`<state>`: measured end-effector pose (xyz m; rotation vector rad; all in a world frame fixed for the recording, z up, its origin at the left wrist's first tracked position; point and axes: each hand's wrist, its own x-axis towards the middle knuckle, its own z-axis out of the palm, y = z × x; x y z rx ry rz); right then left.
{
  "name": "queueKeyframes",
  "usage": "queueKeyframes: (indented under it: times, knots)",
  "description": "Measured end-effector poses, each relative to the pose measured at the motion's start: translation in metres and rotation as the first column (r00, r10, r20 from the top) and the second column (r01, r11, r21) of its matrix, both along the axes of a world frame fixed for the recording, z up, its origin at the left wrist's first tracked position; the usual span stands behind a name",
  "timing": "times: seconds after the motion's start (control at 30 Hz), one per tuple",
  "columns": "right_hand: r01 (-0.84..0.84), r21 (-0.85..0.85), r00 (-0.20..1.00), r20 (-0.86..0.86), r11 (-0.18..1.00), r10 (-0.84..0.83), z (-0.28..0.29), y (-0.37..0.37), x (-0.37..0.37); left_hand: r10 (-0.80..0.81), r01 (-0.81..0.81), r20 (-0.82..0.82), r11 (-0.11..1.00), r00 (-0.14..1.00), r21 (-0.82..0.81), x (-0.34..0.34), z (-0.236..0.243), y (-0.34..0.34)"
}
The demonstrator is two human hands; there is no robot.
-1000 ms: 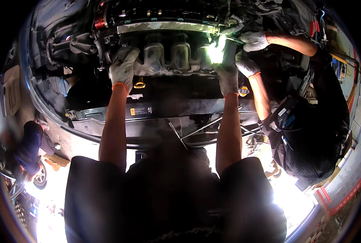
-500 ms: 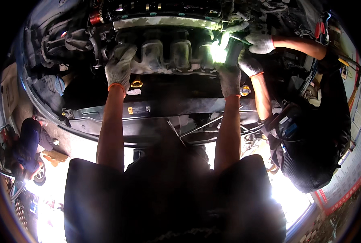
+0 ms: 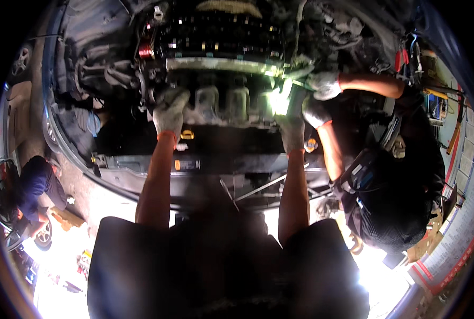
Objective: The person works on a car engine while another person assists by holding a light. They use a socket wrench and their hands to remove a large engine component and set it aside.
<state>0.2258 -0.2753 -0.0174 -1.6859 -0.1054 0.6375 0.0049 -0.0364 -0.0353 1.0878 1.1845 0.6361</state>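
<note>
From manifold (image 3: 237, 103): seven o'clock, orange-and-dark label (image 3: 187, 164) on front panel (image 3: 253, 161); four o'clock, red-edged poster (image 3: 452, 258). Print unreadable.

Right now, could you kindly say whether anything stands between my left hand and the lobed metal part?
Nothing visible does: your left hand is at the left end of the lobed metal part. A co-worker's hand is close beside your right hand.

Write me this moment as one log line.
left hand: at engine part, left end | right hand: right end, beside bright light | co-worker's hands: nearby
</note>
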Motion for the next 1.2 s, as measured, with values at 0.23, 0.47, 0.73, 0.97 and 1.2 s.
queueKeyframes:
  times: [0.23, 0.47, 0.73, 0.97, 1.2]
  knots:
    - [0.005, -0.009, 1.0, -0.02, 1.0, -0.006, -0.021, -0.01, -0.005, -0.019, 0.021, -0.077, 0.999, 0.997, 0.031, -0.002, -0.003, -0.007]
    - [0.025, 0.053, 0.993, -0.12, 0.998, -0.019, -0.021, -0.015, 0.001, -0.021, 0.022, -0.056, 0.999, 0.998, 0.023, 0.0, 0.004, -0.008]
    - [-0.002, -0.026, 0.992, -0.128, 1.0, -0.002, -0.028, -0.017, 0.005, -0.029, 0.021, -0.113, 0.998, 0.993, -0.066, 0.003, 0.003, -0.001]
    - [-0.04, -0.146, 0.994, -0.103, 0.988, 0.025, -0.016, -0.014, 0.004, 0.022, -0.028, -0.097, 0.998, 0.995, -0.065, 0.006, 0.029, -0.005]
    - [-0.037, -0.071, 0.998, -0.055, 0.997, 0.033, -0.026, -0.029, -0.004, -0.055, 0.06, -0.164, 0.998, 0.985, 0.026, -0.008, -0.006, -0.009]
